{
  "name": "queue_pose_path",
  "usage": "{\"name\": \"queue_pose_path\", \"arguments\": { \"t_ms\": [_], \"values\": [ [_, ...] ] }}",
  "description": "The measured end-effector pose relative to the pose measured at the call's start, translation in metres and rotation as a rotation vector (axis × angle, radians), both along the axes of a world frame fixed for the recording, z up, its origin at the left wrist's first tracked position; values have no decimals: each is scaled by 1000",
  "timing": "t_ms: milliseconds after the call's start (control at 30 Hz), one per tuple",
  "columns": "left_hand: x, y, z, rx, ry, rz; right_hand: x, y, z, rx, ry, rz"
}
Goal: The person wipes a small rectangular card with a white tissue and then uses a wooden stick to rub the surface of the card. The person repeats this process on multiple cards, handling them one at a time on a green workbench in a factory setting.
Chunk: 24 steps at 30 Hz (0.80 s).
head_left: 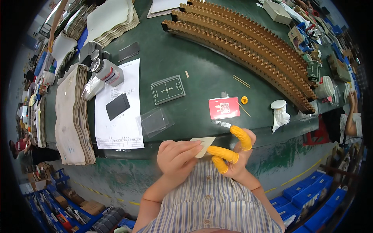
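My left hand (175, 158) pinches a small pale cream card-like plate (205, 145) in front of my body, just off the table's near edge. Yellow finger cots cover several fingers of my right hand (236, 156). One covered fingertip reaches the plate's right edge. From the upper covered finger a narrow metal blade (222, 123) sticks out; it appears held in that hand, though its rear end is hidden. Beyond it on the green table (206, 93) lie a pink card (224, 108) with a square code, a yellow rolled finger cot (244, 100) and thin wooden sticks (241, 80).
A dark box with a white pitch drawing (168, 90) lies mid-table. Left are clear plastic sleeves (156, 122), dark cards (117, 106) on a printed sheet, a metal-capped bottle (108, 72) and stacked boards (72, 116). Notched wooden racks (241, 42) span the far right, near a white cloth-wrapped item (279, 114).
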State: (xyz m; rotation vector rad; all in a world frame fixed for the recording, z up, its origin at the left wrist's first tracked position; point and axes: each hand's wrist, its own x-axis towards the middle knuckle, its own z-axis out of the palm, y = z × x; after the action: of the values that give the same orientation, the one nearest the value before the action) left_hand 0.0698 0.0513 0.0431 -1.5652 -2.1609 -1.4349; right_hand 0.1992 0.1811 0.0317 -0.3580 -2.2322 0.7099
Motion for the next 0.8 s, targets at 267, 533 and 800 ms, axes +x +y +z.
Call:
{"name": "queue_pose_path", "arguments": {
  "t_ms": [267, 533, 800],
  "values": [
    [-1, -1, -2, 19, -33, 4, -1, 2, -6, -30, 18, -54],
    [0, 0, -5, 17, -39, -2, -1, -1, 4, 14, -21, 12],
    [0, -2, 0, -2, -24, 7, 3, -1, 0, -23, -3, -27]
  ]
}}
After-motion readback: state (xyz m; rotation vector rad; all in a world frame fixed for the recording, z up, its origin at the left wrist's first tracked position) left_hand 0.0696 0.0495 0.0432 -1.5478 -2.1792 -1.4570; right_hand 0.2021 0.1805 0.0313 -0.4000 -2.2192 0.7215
